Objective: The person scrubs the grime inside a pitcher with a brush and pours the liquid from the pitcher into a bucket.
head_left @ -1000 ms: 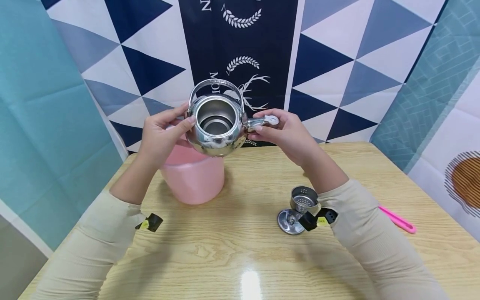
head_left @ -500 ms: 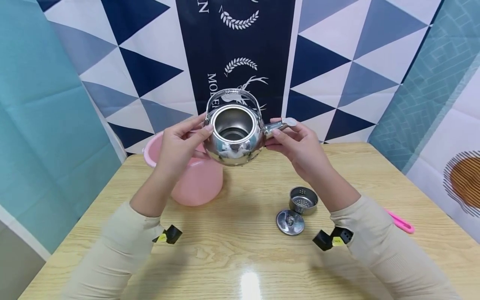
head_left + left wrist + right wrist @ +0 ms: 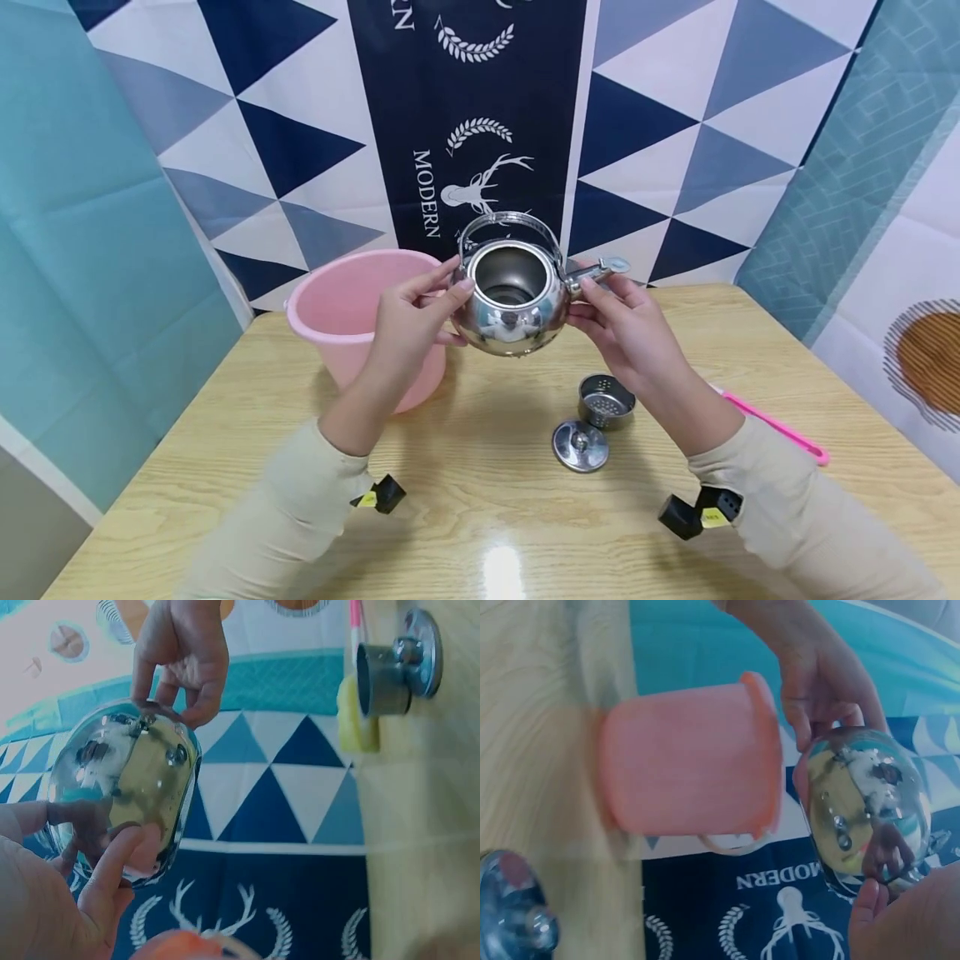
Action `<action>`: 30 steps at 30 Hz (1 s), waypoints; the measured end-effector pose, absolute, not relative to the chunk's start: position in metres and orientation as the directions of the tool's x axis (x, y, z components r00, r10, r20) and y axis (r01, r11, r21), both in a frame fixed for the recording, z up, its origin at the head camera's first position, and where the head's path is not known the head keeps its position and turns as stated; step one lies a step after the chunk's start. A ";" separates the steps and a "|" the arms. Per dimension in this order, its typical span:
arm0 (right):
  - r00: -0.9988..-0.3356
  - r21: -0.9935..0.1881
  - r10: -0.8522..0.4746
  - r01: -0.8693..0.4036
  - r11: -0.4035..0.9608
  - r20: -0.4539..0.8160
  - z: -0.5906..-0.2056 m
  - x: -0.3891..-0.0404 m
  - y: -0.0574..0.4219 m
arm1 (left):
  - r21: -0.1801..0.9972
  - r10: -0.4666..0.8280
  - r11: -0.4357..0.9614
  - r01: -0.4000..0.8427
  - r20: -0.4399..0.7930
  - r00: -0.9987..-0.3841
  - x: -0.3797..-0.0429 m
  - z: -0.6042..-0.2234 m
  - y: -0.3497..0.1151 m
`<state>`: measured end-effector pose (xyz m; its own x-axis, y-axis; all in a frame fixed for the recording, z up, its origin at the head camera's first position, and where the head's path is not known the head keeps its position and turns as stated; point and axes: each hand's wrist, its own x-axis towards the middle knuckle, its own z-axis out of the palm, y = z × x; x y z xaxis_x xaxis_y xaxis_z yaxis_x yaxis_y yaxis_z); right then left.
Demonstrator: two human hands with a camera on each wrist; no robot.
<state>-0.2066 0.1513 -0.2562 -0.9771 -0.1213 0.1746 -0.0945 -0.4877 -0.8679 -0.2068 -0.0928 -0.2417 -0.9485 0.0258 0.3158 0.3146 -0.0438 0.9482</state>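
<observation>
Both hands hold a shiny steel teapot (image 3: 517,333) above the table, its round mouth uncovered and tipped toward the head camera. Its hoop handle stands raised at the back. My left hand (image 3: 411,321) grips the left side of the body, thumb near the rim. At the short spout on the right, my right hand (image 3: 630,325) pinches with thumb and fingers. Below the pot a perforated steel strainer basket (image 3: 607,402) sits on the table, with the round knobbed lid (image 3: 580,447) touching or very near it. Bare metal underside shows in the left wrist view.
A pink bucket (image 3: 330,354) stands at the back left, partly behind the left hand. A pink-handled tool (image 3: 787,433) lies at the right, partly behind the right arm. A yellow sponge-like piece (image 3: 354,724) shows behind the strainer basket. Patterned cloth hangs behind the wooden table (image 3: 480,500).
Both hands have carried the teapot right and downward, from in front of the bucket to beside it. More of the bucket's mouth is now visible. Strainer basket and lid have stayed put.
</observation>
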 end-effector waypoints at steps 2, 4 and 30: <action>-0.981 -0.871 -0.097 -0.099 -0.481 0.166 -0.260 -0.207 0.154 | 0.949 0.026 -0.067 0.307 0.309 -0.951 -0.208 -0.248 -0.086; -0.986 -0.872 -0.072 -0.100 -0.480 0.153 -0.264 -0.209 0.156 | 0.947 0.022 -0.070 0.312 0.315 -0.949 -0.210 -0.254 -0.079; -0.995 -0.920 0.095 0.001 -0.392 -0.042 -0.301 -0.235 0.182 | 0.979 0.034 -0.117 0.168 0.173 -0.984 -0.240 -0.305 -0.034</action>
